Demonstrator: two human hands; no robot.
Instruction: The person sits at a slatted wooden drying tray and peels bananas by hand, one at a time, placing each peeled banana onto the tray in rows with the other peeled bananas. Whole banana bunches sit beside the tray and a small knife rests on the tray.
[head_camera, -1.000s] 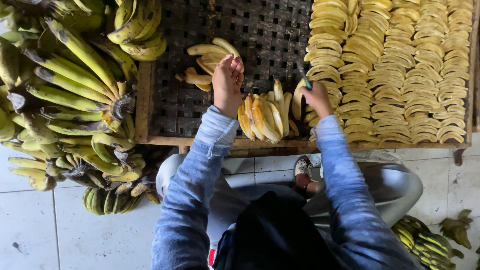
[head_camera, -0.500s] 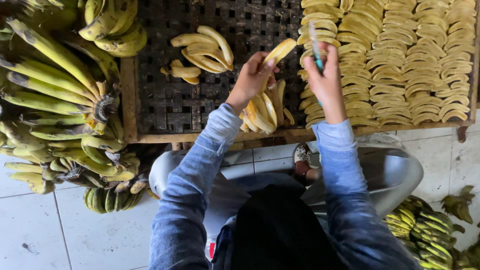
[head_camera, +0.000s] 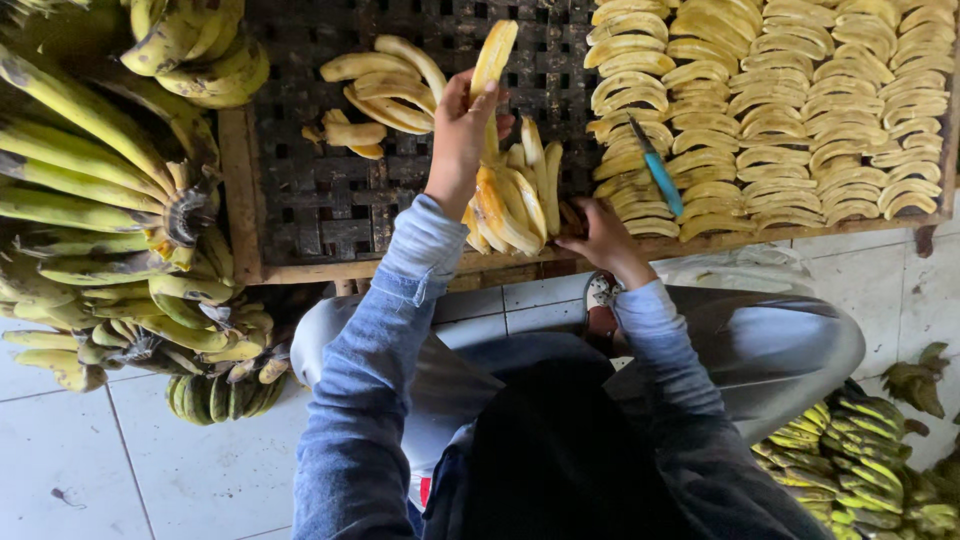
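Left hand (head_camera: 462, 135) pinching a pale yellow peeled banana slice (head_camera: 493, 58) upright, right hand (head_camera: 603, 238) gripping a blue-handled knife (head_camera: 657, 170)

A peeled, pale-yellow banana slice (head_camera: 493, 60) stands nearly upright, tip toward twelve o'clock. The blue-handled knife (head_camera: 659, 175) slants toward eleven o'clock, at three o'clock from the peeled banana pile (head_camera: 515, 200).

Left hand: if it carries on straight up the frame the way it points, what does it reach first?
The left hand, holding a peeled banana, points up across the dark lattice tray. The way looks free over bare lattice; the loose peeled bananas lie just left of that line, though height is unclear.
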